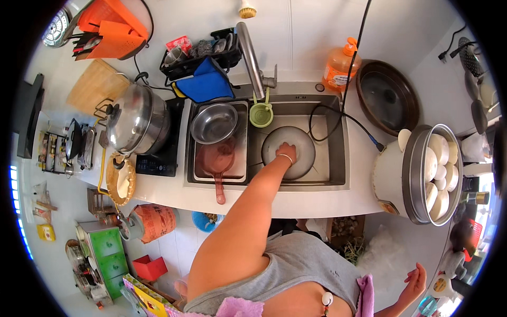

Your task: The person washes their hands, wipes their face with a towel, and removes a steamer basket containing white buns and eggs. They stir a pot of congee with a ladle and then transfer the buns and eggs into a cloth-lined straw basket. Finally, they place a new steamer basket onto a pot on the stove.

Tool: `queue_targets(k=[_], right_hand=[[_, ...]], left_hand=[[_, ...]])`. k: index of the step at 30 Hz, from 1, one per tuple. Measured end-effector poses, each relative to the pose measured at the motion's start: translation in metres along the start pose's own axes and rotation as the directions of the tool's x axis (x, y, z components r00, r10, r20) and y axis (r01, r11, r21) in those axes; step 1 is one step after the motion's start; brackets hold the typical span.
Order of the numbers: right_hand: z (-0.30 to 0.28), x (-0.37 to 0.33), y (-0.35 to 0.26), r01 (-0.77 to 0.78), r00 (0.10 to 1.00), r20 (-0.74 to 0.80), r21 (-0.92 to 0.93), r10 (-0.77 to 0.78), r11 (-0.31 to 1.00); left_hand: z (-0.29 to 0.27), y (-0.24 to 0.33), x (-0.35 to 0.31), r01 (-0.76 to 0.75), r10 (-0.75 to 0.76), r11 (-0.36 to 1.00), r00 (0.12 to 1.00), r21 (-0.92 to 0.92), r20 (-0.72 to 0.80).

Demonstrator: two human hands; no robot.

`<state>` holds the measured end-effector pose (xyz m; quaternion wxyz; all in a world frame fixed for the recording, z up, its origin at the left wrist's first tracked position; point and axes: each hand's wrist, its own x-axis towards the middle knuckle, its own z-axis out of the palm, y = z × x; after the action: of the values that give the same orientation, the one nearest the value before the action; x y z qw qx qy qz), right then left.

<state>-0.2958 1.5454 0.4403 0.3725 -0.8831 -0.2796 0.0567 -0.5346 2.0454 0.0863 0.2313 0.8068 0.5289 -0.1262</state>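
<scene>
Basin point(303, 151): in the sink point(334, 158), frame centre; best steadied by its rim.
Left hand point(285, 151): fingers bent over it; grip unclear.
Right hand point(414, 281): lower right, loosely half-curled, visibly empty.

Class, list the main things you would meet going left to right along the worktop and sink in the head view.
Large shiny steel pot, shallow round steel bowl, round grey metal vessel under the left hand, orange plastic pump bottle, round white cooker.
</scene>
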Motion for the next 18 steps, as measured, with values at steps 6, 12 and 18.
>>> queue_targets(k=[6,12,18], right_hand=[[0.025,0.008,-0.025,0.052,0.999,0.011,0.044,-0.052,0.998],[0.084,0.024,-0.056,0.070,0.980,0.165,0.218,-0.107,0.973],[0.156,0.042,-0.115,0.309,0.799,0.476,0.200,-0.368,0.930]], left_hand=[[-0.074,-0.050,-0.085,-0.425,0.189,0.839,0.814,-0.341,-0.550],[-0.112,-0.177,-0.204,0.189,-0.168,0.981,0.697,-0.048,-0.697],[-0.084,-0.185,-0.244,0.348,-0.473,0.851,0.834,-0.393,-0.285]])
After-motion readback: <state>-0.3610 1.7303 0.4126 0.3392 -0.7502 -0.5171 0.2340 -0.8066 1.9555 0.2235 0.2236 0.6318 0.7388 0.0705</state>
